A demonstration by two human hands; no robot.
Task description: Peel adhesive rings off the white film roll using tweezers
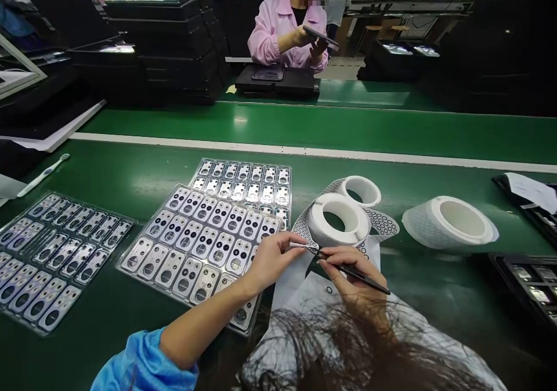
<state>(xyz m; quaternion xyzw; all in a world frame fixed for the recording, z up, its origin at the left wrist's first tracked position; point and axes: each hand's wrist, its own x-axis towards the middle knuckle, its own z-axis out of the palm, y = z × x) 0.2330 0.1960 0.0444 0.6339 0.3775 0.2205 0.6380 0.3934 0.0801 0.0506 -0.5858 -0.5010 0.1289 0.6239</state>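
Left hand: the left hand (272, 260) pinches the free end of the sticker strip (304, 234) between thumb and fingertips, just above the near right corner of the middle tray (174, 252).
Right hand: the right hand (352, 275) is closed around dark tweezers (348, 270), held like a pen; the tips point left and meet the strip right beside the left fingertips.
Sticker strip: a white tape printed with small black rings, running from the near roll (337, 220) down to the two hands; it lies between them, touching both the left fingers and the tweezer tips.
Rolls: the near roll stands on its side just behind the hands; a smaller roll (362, 191) sits touching it behind; a third, wider roll (450, 223) lies well apart to the right.
Trays: clear trays of camera-lens parts lie on the green belt (348, 130); the middle one overlaps a rear tray (243, 179), and another tray (52, 252) lies to the left.
Backing sheet: a white sheet (296, 286) lies under the hands.
Other person: someone in a pink coat (278, 25) across the belt holds a phone (321, 37).
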